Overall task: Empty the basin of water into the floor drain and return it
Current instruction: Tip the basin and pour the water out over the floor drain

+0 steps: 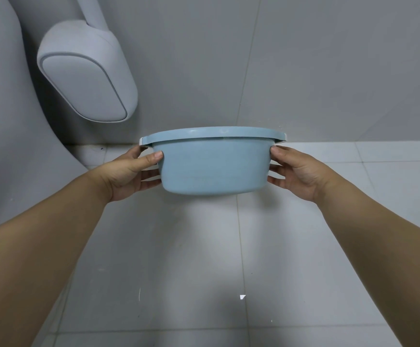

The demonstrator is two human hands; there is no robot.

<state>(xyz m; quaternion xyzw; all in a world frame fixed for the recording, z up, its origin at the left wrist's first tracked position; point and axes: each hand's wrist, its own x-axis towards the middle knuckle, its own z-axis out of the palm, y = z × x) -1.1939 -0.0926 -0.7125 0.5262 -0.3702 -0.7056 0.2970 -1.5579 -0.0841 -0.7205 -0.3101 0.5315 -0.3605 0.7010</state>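
Looking down over pale grey floor tiles [304, 246] that run up to a grey tiled wall [329, 58], with the blue basin [212, 166] as the landmark right in the middle of the view. Up and to the left of the basin, a big rounded white fixture [1, 121] fills the edge of the view, and a smaller white rounded holder with a stem [86, 78] hangs on the wall above and left of the basin's rim.

The basin is off the floor, held in the air in front of the wall's base, its rim level and its outer side wall facing the camera; the inside is hidden from here, so whether it holds water cannot be told.

The left hand [131, 175] is on the basin's left side, thumb pressed to the wall just under the rim, fingers curled round the side and under the rim's lip. The right hand [296, 171] mirrors it on the basin's right side, thumb up under the rim, fingers wrapped against the side. Both forearms reach in from the bottom corners.

Below the basin, a tiny white fleck [242, 297] lies on the floor by a grout line.
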